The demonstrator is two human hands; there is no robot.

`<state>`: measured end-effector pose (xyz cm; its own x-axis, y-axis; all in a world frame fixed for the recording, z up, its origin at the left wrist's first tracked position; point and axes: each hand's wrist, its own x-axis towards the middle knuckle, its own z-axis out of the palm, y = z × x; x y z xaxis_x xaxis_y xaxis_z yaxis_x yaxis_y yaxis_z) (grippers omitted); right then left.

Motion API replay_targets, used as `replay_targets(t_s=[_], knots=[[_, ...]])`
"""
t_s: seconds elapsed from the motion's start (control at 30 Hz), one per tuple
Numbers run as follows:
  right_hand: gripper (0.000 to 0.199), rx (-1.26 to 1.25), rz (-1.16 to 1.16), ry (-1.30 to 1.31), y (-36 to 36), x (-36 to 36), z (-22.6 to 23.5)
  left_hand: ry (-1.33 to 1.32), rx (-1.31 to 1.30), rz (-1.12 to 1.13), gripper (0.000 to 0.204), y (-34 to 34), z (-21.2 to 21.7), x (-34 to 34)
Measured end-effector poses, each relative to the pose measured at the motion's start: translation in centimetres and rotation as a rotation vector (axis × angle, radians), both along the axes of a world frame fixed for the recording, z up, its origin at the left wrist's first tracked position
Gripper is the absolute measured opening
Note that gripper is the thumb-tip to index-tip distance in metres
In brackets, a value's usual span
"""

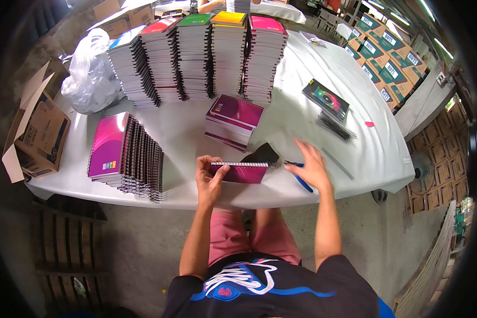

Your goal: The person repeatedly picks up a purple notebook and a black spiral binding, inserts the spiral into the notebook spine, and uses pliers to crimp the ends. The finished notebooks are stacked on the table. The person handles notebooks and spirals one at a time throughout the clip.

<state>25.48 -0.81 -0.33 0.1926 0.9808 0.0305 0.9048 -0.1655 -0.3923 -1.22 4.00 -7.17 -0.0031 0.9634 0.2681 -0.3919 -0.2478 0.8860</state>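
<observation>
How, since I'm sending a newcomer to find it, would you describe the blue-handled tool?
Start at the near edge of the big white-covered table, where the left hand holds a purple notebook. Just past that notebook's right end, the right hand holds the tool. Its blue handles set it apart from the notebook and the loose dark coil lying to its right.

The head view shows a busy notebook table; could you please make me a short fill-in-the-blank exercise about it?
The purple notebook in use is held by the person's ____ hand.
The other hand holds a tool with ____ handles.
The row of tall stacks on the white-covered table counts ____ stacks.
The middle stack has a ____ top cover.

Missing words: left; blue; five; green.
</observation>
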Motion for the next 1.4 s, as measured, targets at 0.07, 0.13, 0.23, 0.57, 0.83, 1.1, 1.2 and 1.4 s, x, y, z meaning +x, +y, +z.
replay_targets(t_s=[0.07, 0.13, 0.23, 0.57, 0.83, 1.1, 1.2, 1.4], knots=[[0.067, 0.064, 0.006, -0.187, -3.6, 2.0, -3.6, -0.022, -0.028, 0.122, 0.042, -0.8, 0.5, 0.4], [0.059, 0.167, 0.026, -0.255, -5.4, 2.4, -6.2, 0.0, -0.021, 0.212, 0.05, -2.2, 2.4, 1.4], [0.046, 0.342, 0.05, -0.071, -6.3, 1.5, -6.6, 0.157, 0.084, 0.36, 0.075, -3.4, 3.9, 2.1], [0.035, 0.534, 0.27, 0.102, -7.7, -11.3, 4.9, 0.497, 0.425, 0.543, 0.084, -5.3, 6.7, 2.2], [0.032, 0.356, 0.325, 0.327, -8.4, -10.9, 5.8, 0.494, 0.499, 0.547, 0.084, -5.4, 6.7, 2.7], [0.045, -0.357, 0.239, 1.803, -9.0, -10.0, 4.2, 0.588, 0.717, 0.692, 0.072, -4.4, 5.2, 2.9], [0.039, 0.145, 0.266, 0.859, -8.3, -9.9, 3.1, 0.452, 0.444, 0.689, 0.066, -4.7, 6.4, 2.9], [0.043, -0.047, -0.146, -0.132, -6.3, -3.5, -3.3, -0.068, 0.071, 0.446, 0.037, -4.5, 8.3, -0.1]])
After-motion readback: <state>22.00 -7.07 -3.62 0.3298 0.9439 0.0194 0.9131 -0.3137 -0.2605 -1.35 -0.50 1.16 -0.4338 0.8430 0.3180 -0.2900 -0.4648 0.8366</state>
